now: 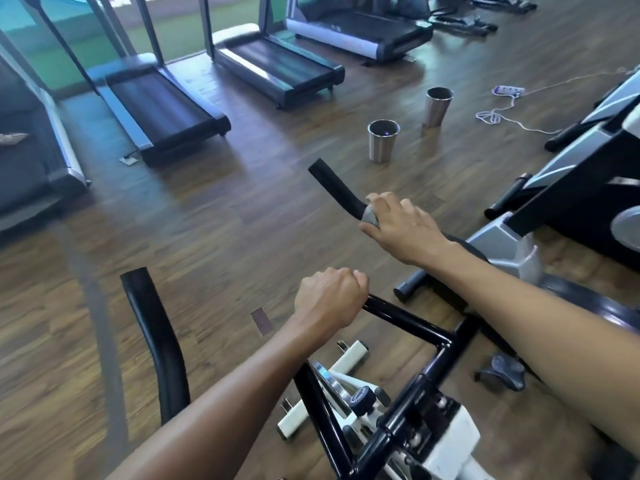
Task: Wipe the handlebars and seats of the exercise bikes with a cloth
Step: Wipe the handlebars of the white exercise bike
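An exercise bike's black handlebar frame [408, 320] fills the lower middle, above its white body [446, 441]. My left hand [329, 296] grips the crossbar near its left end, fingers curled round the tube. My right hand [398, 223] holds a grey cloth [370, 216] wrapped against the right padded handle [332, 183], which juts up and to the left. The left padded handle [152, 334] curves down at the lower left, untouched. No seat is in view.
Two steel cups [382, 140] [438, 105] stand on the wooden floor beyond the handle. Three treadmills [166, 109] line the back. Another machine [571, 174] stands at the right, with a power strip and cord [507, 91] behind it.
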Motion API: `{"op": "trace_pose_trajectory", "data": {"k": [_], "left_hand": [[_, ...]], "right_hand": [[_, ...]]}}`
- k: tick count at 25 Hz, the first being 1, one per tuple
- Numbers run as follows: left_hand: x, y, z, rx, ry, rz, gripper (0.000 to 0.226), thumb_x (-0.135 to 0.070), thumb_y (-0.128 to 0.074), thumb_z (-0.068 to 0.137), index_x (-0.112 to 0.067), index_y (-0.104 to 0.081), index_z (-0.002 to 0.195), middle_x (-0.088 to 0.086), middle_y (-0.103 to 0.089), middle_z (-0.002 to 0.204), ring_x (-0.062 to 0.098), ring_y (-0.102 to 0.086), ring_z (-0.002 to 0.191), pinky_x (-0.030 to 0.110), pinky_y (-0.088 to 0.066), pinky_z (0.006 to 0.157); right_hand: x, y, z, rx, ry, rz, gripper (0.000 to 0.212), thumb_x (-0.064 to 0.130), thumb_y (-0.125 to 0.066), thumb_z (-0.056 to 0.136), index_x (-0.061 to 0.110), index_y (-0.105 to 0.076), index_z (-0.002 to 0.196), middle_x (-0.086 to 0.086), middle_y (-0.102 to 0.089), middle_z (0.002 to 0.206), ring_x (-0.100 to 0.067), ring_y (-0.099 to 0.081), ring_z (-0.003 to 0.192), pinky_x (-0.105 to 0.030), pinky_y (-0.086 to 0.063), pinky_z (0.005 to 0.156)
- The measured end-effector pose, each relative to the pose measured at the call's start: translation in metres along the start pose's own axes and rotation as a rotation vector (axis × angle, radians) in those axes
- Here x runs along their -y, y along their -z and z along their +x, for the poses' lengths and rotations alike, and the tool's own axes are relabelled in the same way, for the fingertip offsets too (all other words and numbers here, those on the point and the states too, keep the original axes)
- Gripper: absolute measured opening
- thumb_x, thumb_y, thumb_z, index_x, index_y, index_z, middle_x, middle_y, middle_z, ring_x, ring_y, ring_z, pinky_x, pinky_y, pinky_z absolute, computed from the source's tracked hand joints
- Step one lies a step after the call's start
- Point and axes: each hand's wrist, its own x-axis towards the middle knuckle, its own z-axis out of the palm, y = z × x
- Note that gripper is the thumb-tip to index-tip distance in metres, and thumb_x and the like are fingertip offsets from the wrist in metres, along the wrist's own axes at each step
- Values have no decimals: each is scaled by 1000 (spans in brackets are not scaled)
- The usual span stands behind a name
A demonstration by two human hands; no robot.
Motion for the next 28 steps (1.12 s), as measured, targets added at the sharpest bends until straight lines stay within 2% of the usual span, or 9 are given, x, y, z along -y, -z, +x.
{"op": "trace_pose_trajectory", "data": {"k": [4, 8, 11, 16, 20, 23, 25, 27, 28], "left_hand": [[5, -4, -3, 2, -94, 59, 14, -11, -39, 95, -20, -43, 86, 10, -63, 91, 41, -61, 82, 37, -38, 61], [8, -3, -8, -20, -156, 84, 12, -8, -38, 94, -18, -44, 91, 8, -59, 88, 39, -59, 81, 37, -39, 61], [7, 0, -9, -16, -153, 73, 14, -7, -36, 93, -18, -41, 86, 5, -53, 82, 34, -49, 71, 37, -38, 61], [4, 4, -10, 22, -111, 3, 18, -8, -31, 94, -18, -42, 83, 0, -43, 76, 32, -49, 77, 37, -41, 68], [4, 6, -8, 111, 66, -178, 28, -25, -29, 96, -15, -49, 80, 6, -57, 86, 34, -54, 83, 38, -40, 73], [8, 9, -8, 70, 134, -397, 33, -38, -35, 98, -18, -53, 80, 7, -62, 99, 29, -55, 91, 41, -43, 84], [7, 17, -19, -135, -20, -547, 21, -42, -46, 99, -25, -56, 90, -3, -57, 107, 18, -51, 102, 39, -42, 92], [-1, 33, -41, -280, -288, -778, 22, -45, -55, 97, -29, -61, 110, -12, -55, 115, 8, -49, 114, 30, -40, 99], [-3, 41, -54, -311, -431, -844, 30, -47, -57, 96, -28, -61, 118, -13, -56, 121, 5, -48, 120, 25, -39, 102]], "right_hand": [[-31, 13, -56, -3, -203, -47, 64, 56, -44, 99, 15, -36, 147, -10, -46, 142, -41, -51, 114, -52, -43, 94], [-39, 24, -107, -45, -504, 138, 60, 48, -49, 100, 12, -37, 147, -14, -43, 142, -44, -47, 122, -50, -37, 100], [-15, 23, -132, -144, -730, 218, 55, 39, -49, 102, 1, -39, 139, -25, -44, 134, -49, -49, 119, -51, -39, 97], [38, 24, -154, -143, -1140, 518, 59, 44, -33, 105, 3, -24, 145, -21, -31, 143, -44, -43, 125, -43, -39, 87], [47, 33, -167, -161, -1211, 718, 60, 47, -34, 104, 6, -24, 147, -19, -27, 144, -43, -43, 126, -44, -39, 98], [54, 53, -185, -349, -1115, 729, 62, 49, -39, 103, 12, -27, 151, -16, -32, 148, -38, -43, 131, -43, -36, 106], [67, 70, -187, -513, -999, 873, 61, 51, -46, 100, 17, -34, 149, -8, -43, 140, -29, -47, 129, -40, -37, 108], [84, 86, -177, -614, -925, 1355, 52, 54, -52, 98, 18, -48, 136, -9, -56, 118, -26, -60, 107, -43, -51, 97], [96, 93, -171, -561, -883, 1665, 48, 53, -51, 99, 15, -54, 127, -12, -60, 108, -26, -64, 94, -42, -56, 85]]}}
